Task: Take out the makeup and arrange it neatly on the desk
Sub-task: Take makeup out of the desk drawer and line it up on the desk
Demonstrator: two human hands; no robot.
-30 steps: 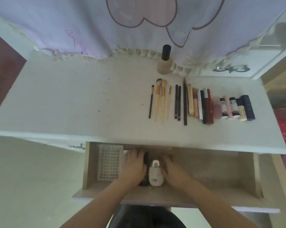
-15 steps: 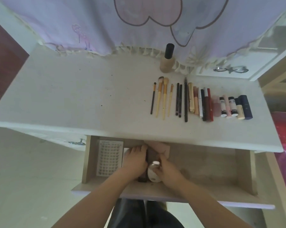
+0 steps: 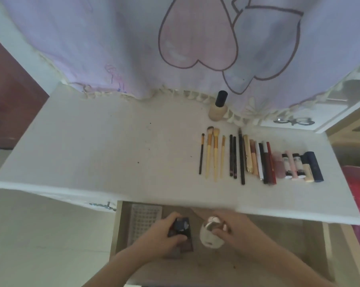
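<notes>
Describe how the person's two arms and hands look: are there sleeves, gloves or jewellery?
Both forearms are bare as far as the frame shows; no sleeves appear. The left hand and right hand wear no gloves. No rings, watch or bracelet can be seen, though the picture is blurred.

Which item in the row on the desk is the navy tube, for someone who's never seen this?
Start at the white desk, then find the row of makeup on its right half. The navy tube is the last item at the row's right end, the darkest and thickest there.
</notes>
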